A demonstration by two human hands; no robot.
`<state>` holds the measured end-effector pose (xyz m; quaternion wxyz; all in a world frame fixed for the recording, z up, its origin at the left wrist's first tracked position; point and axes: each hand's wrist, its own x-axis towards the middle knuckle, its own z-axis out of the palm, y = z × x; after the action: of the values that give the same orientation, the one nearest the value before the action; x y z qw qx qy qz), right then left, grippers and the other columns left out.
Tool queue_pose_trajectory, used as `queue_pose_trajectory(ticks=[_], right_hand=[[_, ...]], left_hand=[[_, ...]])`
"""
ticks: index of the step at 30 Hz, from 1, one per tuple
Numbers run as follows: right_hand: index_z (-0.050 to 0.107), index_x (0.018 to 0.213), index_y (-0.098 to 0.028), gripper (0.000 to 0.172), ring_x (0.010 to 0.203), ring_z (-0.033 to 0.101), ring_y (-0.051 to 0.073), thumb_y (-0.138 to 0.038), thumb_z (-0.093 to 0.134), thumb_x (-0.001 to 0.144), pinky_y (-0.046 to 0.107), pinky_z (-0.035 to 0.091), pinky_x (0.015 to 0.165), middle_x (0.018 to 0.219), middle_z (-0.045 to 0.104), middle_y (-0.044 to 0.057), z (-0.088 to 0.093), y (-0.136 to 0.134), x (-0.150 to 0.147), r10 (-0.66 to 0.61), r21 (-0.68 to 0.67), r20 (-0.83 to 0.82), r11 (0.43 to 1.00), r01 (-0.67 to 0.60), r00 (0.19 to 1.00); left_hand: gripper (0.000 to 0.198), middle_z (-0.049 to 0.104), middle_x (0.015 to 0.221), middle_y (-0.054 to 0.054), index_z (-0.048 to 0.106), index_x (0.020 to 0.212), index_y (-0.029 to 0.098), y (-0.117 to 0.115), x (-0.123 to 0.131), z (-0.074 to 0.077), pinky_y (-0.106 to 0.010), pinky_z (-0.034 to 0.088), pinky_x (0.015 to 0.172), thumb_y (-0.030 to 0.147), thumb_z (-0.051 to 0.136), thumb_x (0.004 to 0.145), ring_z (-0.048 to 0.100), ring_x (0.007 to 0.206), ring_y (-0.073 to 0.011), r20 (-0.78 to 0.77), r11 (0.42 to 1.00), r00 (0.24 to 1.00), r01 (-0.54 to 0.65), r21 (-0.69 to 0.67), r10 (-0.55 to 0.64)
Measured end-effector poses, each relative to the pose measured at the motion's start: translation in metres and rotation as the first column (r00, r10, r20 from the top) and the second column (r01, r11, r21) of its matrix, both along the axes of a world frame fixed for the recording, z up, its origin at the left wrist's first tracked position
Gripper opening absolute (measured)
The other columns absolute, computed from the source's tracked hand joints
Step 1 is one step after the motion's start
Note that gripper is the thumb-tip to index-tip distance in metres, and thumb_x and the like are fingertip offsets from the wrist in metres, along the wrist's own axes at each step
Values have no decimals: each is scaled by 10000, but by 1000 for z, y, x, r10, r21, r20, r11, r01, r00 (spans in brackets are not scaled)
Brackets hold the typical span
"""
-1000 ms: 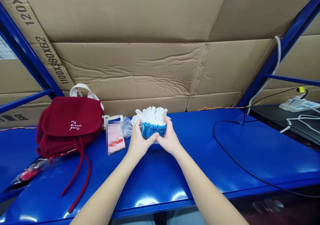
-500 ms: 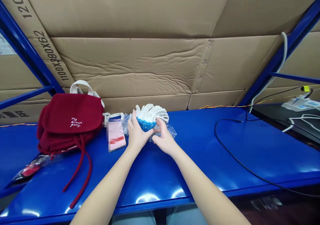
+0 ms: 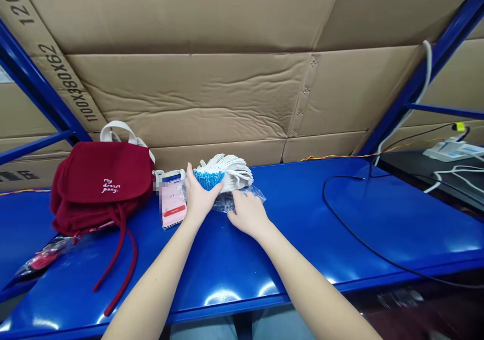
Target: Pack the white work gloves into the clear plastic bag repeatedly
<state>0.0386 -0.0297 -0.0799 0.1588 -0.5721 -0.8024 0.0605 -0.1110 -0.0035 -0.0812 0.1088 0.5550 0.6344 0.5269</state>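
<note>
A bundle of white knitted work gloves (image 3: 236, 171) with a speckled blue part stands upright near the back of the blue table. My left hand (image 3: 200, 194) is wrapped round its blue end, thumb in front and fingers on the left side. Under and in front of the bundle lies a crumpled clear plastic bag (image 3: 223, 204). My right hand (image 3: 249, 213) is on the bag just in front of the gloves, its fingers curled onto the plastic; the fingertips are partly hidden.
A phone (image 3: 174, 199) with a lit pink screen lies left of the gloves, beside a dark red backpack (image 3: 102, 179) with hanging straps. A black cable (image 3: 355, 234) curves across the blue table (image 3: 302, 229) on the right. Cardboard (image 3: 196, 88) walls the back.
My right hand has left the gloves and moved down onto the plastic bag. My left hand stays round the bundle, whose blue end now faces more to the left.
</note>
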Motion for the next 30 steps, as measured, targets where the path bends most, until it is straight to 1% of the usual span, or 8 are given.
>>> queue_pose_trajectory(ticks=[3,8,13,19,24,27,29,30], right_hand=[[556,1055,-202,331,1036,534,300,-233,502,730,420,418,837,1009,652,100,-2,15,8,-79,29,-195,996,87,978],[583,968,-223,249,948,604,200,-221,477,743,338,461,853,989,662,40,-10,26,16,-18,84,-602,993,85,798],[538,1114,-194,330,1063,568,233,-252,446,802,381,444,914,1144,614,96,-21,34,14,96,162,-593,987,2,800],[499,1156,-203,354,1029,578,205,-244,415,814,333,474,864,1150,607,81,-12,41,25,72,147,-696,988,43,715],[450,1233,-221,519,1067,553,183,-160,450,718,292,447,904,1221,571,50,0,35,50,122,108,-588,992,-72,800],[510,1170,-189,478,1073,529,249,-217,507,693,359,434,903,1157,580,98,12,31,64,-9,115,-385,992,58,923],[458,1243,-142,601,1163,454,317,-282,573,670,429,391,938,1246,508,166,25,32,68,-101,237,-231,959,157,968],[396,1308,-126,718,1233,384,350,-297,612,645,466,350,972,1331,435,193,32,34,67,-90,303,-140,944,130,986]], left_hand=[[1062,233,1466,-187,99,1450,190,-1,0,-2,-502,242,1093,453,735,641,245,1361,-338,2,1000,1000,7,4,-7],[1030,239,1459,-183,105,1448,205,-1,0,-8,-518,244,1091,416,727,655,230,1366,-345,3,999,1000,3,45,-3],[971,283,1420,-173,137,1437,194,-3,0,-14,-499,243,1103,291,701,653,241,1362,-330,-124,981,989,105,161,-85],[981,307,1369,-165,162,1418,176,-11,8,-19,-478,264,1097,228,697,597,285,1336,-318,-241,939,943,279,203,-228],[1117,294,1371,-161,58,1447,199,-14,10,-26,-467,296,1075,301,743,571,299,1329,-316,-235,911,887,412,12,-397],[1185,309,1378,-165,26,1459,198,-14,7,-29,-493,304,1060,332,764,541,308,1322,-339,-252,918,884,391,-62,-393],[1224,313,1385,-175,6,1465,185,-14,5,-29,-500,308,1053,369,772,529,310,1319,-351,-271,931,891,358,-73,-364],[1236,319,1382,-180,-2,1467,176,-14,4,-29,-500,313,1050,371,773,524,315,1315,-353,-280,931,889,356,-76,-363]])
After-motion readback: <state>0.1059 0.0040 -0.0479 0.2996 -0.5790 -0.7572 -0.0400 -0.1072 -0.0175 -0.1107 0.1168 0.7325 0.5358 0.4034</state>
